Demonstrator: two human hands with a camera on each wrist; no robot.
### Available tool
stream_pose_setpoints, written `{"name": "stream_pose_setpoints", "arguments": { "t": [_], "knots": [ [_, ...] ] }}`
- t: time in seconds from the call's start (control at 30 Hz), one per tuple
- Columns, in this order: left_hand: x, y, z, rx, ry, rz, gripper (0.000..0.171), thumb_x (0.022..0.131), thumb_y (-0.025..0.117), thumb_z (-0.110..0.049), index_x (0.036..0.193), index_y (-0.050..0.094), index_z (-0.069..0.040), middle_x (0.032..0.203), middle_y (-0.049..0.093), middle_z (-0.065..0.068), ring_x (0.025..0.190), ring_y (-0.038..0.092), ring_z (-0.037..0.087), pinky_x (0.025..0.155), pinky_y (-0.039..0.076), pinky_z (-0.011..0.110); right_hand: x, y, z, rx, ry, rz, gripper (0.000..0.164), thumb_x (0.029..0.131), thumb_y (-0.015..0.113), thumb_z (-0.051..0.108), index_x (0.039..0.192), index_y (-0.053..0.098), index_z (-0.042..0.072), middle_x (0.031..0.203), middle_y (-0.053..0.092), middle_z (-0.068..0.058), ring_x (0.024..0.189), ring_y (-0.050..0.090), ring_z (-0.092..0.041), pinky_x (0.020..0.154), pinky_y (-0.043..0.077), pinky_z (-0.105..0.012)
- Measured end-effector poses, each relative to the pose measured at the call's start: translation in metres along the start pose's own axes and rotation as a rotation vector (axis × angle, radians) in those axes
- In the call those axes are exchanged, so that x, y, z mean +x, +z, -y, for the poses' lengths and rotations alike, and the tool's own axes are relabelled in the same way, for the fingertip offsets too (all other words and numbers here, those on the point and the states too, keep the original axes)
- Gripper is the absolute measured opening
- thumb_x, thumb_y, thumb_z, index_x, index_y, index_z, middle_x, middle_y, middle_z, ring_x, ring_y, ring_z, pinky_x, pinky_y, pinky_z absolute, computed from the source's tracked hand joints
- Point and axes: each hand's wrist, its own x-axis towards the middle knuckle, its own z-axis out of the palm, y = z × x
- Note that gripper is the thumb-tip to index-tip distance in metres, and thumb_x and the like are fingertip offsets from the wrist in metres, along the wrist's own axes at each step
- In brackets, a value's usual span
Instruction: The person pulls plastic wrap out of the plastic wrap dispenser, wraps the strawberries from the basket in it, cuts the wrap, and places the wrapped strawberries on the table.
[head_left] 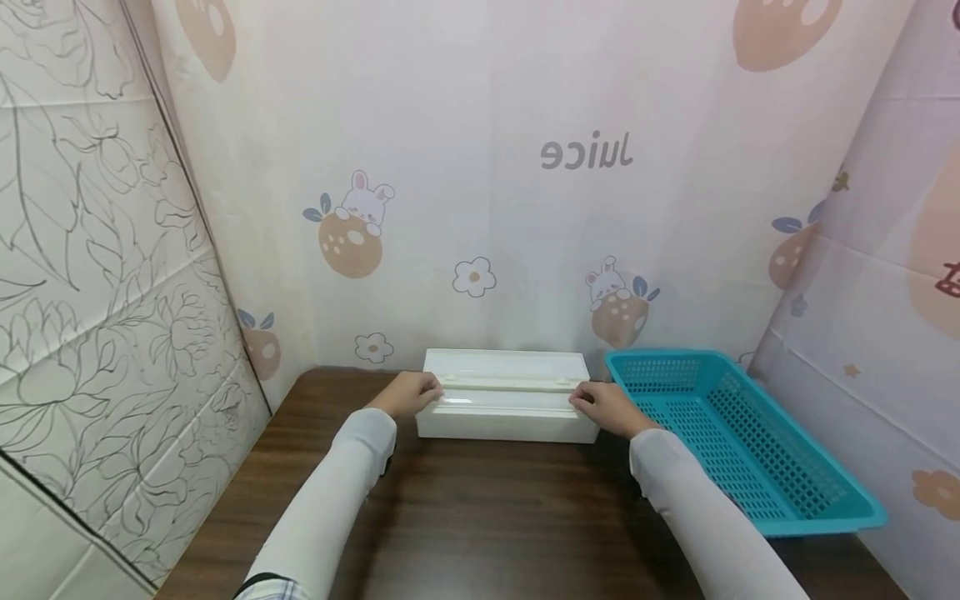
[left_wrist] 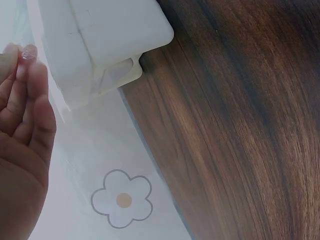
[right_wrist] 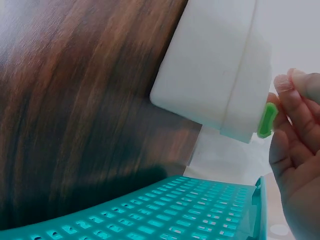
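1. Soft, even light is washing over the patterned wall [head_left: 487,217] behind the white box [head_left: 510,427].
2. In front of the white box, the brown table [head_left: 480,512] is looking darker, catching a faint sheen.
3. Dim shadows are lying beside the sleeves [head_left: 322,500], in front of the white box.
4. Haze is paling the white box in both wrist views.
5. Wide-angle stretch is splaying the side walls [head_left: 97,250] around the white box.

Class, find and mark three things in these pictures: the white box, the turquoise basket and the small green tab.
White box [head_left: 506,427]: head view, on its front face.
Turquoise basket [head_left: 780,442]: head view, on its inner right wall.
Green tab [right_wrist: 267,120]: right wrist view, on its middle.
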Motion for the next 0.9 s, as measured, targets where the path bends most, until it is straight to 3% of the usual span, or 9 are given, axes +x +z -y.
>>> {"name": "stream_pose_setpoints", "arguments": {
  "t": [0.17,0.4,0.53,0.63,0.77,0.9],
  "knots": [
    [0.001,-0.0022,0.0006,-0.041,-0.005,-0.009,0.013,0.102,0.061,-0.021,0.102,0.068,-0.01,0.087,0.067,-0.004,0.079,0.061,0.01,0.076,0.054,0.034,0.0016,-0.0032,0.0028,0.02,0.003,-0.015,0.011,0.099,0.064,0.016,0.099,0.069,0.006,0.082,0.065,0.001,0.072,0.054,-0.017,0.068,0.05,-0.036],
    [0.0018,-0.0017,-0.0012,-0.086,-0.036,0.005,0.012,0.102,0.061,-0.021,0.101,0.067,-0.012,0.089,0.068,-0.004,0.083,0.064,0.012,0.078,0.055,0.034,0.0013,-0.0065,0.0043,0.058,0.045,0.014,0.011,0.099,0.064,0.017,0.102,0.069,0.008,0.092,0.069,-0.002,0.08,0.059,-0.018,0.074,0.055,-0.04],
    [0.0,-0.0017,-0.0008,-0.133,-0.081,0.038,0.019,0.101,0.062,-0.029,0.112,0.068,-0.015,0.1,0.07,-0.002,0.094,0.066,0.015,0.084,0.056,0.037,0.0005,-0.0055,0.0036,0.073,0.047,0.024,0.01,0.096,0.067,0.016,0.102,0.069,0.009,0.094,0.069,-0.001,0.081,0.06,-0.017,0.077,0.056,-0.04],
    [-0.0019,-0.0017,0.0008,-0.167,-0.075,0.082,0.031,0.097,0.068,-0.036,0.121,0.069,-0.016,0.106,0.071,-0.002,0.099,0.066,0.016,0.087,0.056,0.039,0.0007,-0.0034,0.0019,0.068,0.033,0.025,0.013,0.094,0.069,0.016,0.105,0.071,0.01,0.094,0.07,0.0,0.084,0.062,-0.016,0.079,0.056,-0.04],
    [-0.0024,-0.0006,0.0025,-0.162,-0.022,0.084,0.025,0.094,0.073,-0.026,0.116,0.074,-0.014,0.107,0.073,-0.002,0.101,0.068,0.015,0.089,0.056,0.037,0.0008,0.0001,-0.0001,0.042,0.011,0.007,0.011,0.094,0.07,0.014,0.103,0.075,0.011,0.094,0.071,0.0,0.087,0.064,-0.016,0.08,0.056,-0.041],
    [-0.0016,0.0015,0.0021,-0.129,-0.005,0.026,0.013,0.095,0.071,-0.013,0.106,0.078,-0.014,0.104,0.075,-0.002,0.1,0.069,0.015,0.089,0.056,0.034,-0.0001,0.0019,-0.0005,0.03,-0.005,-0.021,0.008,0.094,0.071,0.011,0.099,0.076,0.011,0.096,0.073,-0.002,0.089,0.066,-0.019,0.082,0.056,-0.043]
  ]
}}
